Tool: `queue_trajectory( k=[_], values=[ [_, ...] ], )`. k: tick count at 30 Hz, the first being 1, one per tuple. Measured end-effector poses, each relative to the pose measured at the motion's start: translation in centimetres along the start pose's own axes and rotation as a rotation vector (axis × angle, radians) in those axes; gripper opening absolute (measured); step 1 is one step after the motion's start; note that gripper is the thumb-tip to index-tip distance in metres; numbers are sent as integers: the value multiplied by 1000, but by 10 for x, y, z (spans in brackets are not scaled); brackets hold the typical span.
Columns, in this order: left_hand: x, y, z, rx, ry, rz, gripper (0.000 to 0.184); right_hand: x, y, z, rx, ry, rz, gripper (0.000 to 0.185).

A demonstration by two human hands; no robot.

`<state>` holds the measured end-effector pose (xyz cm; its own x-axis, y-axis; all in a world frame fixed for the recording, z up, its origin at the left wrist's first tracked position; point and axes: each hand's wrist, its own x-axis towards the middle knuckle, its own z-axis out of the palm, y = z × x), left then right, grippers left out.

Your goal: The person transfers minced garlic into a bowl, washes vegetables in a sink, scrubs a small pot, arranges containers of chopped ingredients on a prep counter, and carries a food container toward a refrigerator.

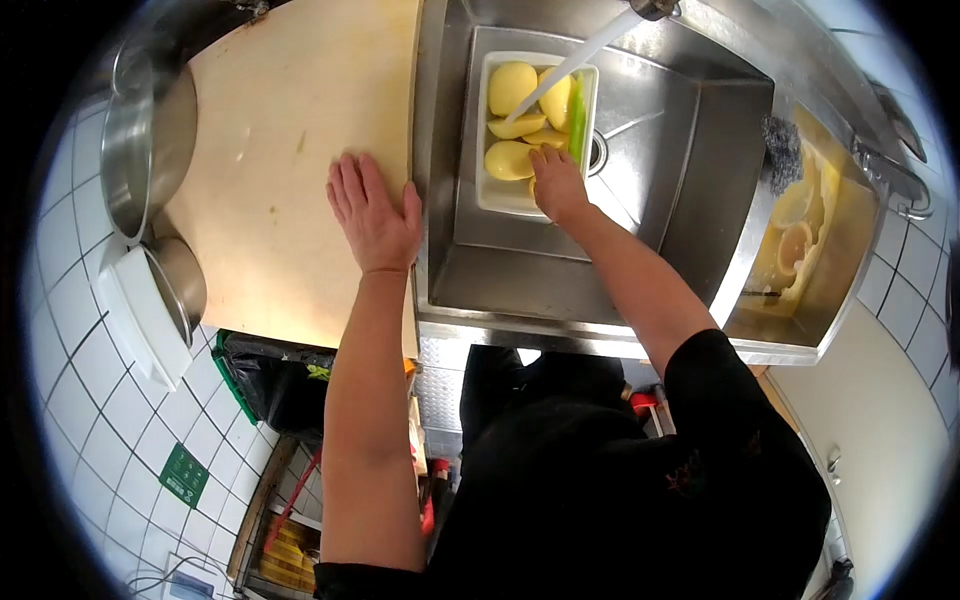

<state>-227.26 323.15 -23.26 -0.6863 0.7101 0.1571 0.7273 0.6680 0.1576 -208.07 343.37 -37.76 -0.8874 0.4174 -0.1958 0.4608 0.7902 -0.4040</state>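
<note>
My left hand lies flat on the pale wooden board, fingers stretched out and holding nothing. In the sink, my right hand reaches into a white rectangular tub. Its fingers are bent over a peeled potato, which is mostly hidden under the hand. Several other peeled yellow potatoes lie in the tub, some whole and some seemingly cut. A long green vegetable, its kind unclear, rests along the tub's right side. A stream of water falls from the faucet into the tub.
The steel sink has a drain beside the tub. At right, a second basin holds murky yellowish liquid and a steel scrubber. Metal pots stand left of the board; a black-lined bin is below.
</note>
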Motion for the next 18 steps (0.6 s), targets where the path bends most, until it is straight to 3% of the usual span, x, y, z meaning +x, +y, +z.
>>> queue_trajectory(
  k=[5, 8, 14, 18],
  values=[
    [-1, -1, 1, 13, 0, 5, 71, 20, 7, 17, -195, 78, -278, 48],
    [1, 2, 0, 21, 6, 7, 69, 34, 7, 17, -156, -136, -292, 60],
    [1, 2, 0, 19, 2, 11, 68, 45, -8, 7, -209, -260, -292, 58],
    [2, 3, -1, 22, 2, 7, 68, 52, 0, -11, -97, -542, -391, 70]
  ],
)
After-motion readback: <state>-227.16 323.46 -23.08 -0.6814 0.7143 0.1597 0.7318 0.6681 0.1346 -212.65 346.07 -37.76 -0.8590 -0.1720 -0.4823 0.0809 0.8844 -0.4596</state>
